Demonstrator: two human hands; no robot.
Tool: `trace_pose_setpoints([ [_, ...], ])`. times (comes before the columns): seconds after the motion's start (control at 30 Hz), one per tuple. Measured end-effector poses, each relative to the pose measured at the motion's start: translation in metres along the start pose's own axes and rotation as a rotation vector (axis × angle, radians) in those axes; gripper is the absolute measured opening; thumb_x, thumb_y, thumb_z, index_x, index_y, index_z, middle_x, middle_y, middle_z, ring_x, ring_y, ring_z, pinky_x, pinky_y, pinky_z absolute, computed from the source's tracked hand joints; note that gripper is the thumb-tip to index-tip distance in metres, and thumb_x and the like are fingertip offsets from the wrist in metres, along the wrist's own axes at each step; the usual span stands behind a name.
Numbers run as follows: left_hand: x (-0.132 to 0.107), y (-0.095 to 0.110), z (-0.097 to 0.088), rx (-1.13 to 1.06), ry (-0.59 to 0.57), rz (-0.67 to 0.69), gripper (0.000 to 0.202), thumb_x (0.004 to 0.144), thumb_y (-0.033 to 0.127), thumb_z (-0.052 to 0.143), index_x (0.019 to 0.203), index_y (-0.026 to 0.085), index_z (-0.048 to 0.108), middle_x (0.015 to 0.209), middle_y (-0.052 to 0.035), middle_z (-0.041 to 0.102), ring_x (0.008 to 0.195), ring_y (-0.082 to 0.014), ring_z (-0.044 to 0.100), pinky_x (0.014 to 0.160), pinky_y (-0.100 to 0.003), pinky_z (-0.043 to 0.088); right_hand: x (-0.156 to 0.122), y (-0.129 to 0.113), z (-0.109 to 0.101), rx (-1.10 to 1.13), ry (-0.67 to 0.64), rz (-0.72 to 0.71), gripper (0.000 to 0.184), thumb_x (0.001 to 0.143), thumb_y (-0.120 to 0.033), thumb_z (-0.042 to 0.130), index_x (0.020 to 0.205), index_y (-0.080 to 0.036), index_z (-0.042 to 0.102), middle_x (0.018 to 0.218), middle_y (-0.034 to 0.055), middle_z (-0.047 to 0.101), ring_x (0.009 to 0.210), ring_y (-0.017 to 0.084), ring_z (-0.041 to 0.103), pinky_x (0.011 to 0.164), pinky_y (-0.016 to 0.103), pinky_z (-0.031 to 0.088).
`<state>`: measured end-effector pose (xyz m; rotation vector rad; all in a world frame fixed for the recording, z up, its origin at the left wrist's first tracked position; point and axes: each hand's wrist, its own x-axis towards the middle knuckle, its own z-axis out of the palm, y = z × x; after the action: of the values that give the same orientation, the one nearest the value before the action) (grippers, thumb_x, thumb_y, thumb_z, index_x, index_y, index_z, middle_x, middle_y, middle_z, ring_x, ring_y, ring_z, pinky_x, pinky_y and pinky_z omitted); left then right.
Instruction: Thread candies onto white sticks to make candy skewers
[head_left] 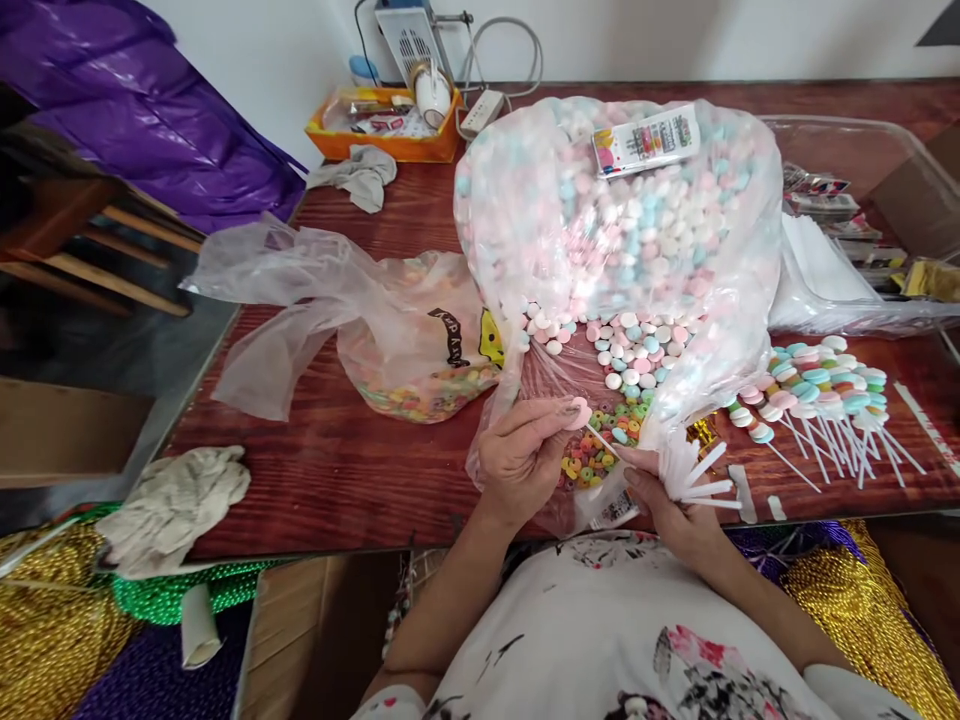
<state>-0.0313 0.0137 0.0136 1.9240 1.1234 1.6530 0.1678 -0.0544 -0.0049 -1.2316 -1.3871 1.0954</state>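
Note:
Between the fingertips of my left hand (529,455) is a small pink candy disc (579,412). My right hand (679,510) pinches a thin white stick (602,438), whose far end meets the pink disc; whether it has gone through cannot be seen. A bunch of white sticks (701,480) also juts from that hand. Beneath both hands, ring-shaped coloured candies (592,455) lie on clear plastic. Pastel discs (637,355) spill from the mouth of a big clear bag (622,220). Finished-looking candy sticks (825,390) are piled at the right.
Left of the big bag lies a smaller printed bag (420,340) of ring candies. An orange tray (382,130) stands at the back, a clear plastic bin (847,130) at the right. A crumpled cloth (176,505) sits on the front left corner, above shiny bead strands (60,620).

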Motion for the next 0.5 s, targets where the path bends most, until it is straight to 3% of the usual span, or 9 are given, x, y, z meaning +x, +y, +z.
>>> trace_pose_setpoints([
  [0.13,0.000,0.004,0.002,0.013,0.016,0.043,0.037,0.085,0.007,0.077,0.113,0.032,0.079,0.111,-0.0001,0.081,0.097,-0.0175,0.079,0.090,-0.033,0.067,-0.002,0.012,0.010,0.174,0.015,0.060,0.028,0.099,-0.039,0.064,0.118,-0.025,0.079,0.061,-0.0030,0.056,0.056,0.014,0.052,0.056,0.028,0.051],
  [0.27,0.016,0.010,0.003,-0.212,-0.035,-0.037,0.028,0.087,0.014,0.078,0.110,0.030,0.079,0.111,-0.0028,0.080,0.102,-0.0204,0.077,0.092,-0.036,0.066,0.008,0.009,0.009,0.237,0.005,0.002,0.027,0.100,-0.036,0.063,0.119,-0.024,0.079,0.062,-0.0039,0.052,0.051,0.011,0.044,0.049,0.025,0.042],
  [0.37,0.035,0.014,0.001,-0.463,-0.137,-0.168,0.035,0.087,0.032,0.080,0.122,0.029,0.076,0.115,-0.0065,0.077,0.105,-0.0237,0.076,0.092,-0.039,0.066,0.021,-0.009,0.000,0.111,0.025,-0.062,0.027,0.101,-0.034,0.062,0.118,-0.024,0.079,0.059,-0.0043,0.049,0.050,0.011,0.043,0.050,0.026,0.042],
  [0.5,0.043,0.015,0.005,-0.406,-0.152,-0.293,0.027,0.093,0.033,0.073,0.119,0.026,0.078,0.115,-0.0066,0.078,0.109,-0.0239,0.075,0.097,-0.041,0.064,0.030,-0.032,-0.008,-0.127,0.105,-0.123,0.025,0.100,-0.034,0.061,0.113,-0.024,0.080,0.064,-0.0010,0.057,0.056,0.014,0.051,0.056,0.028,0.048],
])
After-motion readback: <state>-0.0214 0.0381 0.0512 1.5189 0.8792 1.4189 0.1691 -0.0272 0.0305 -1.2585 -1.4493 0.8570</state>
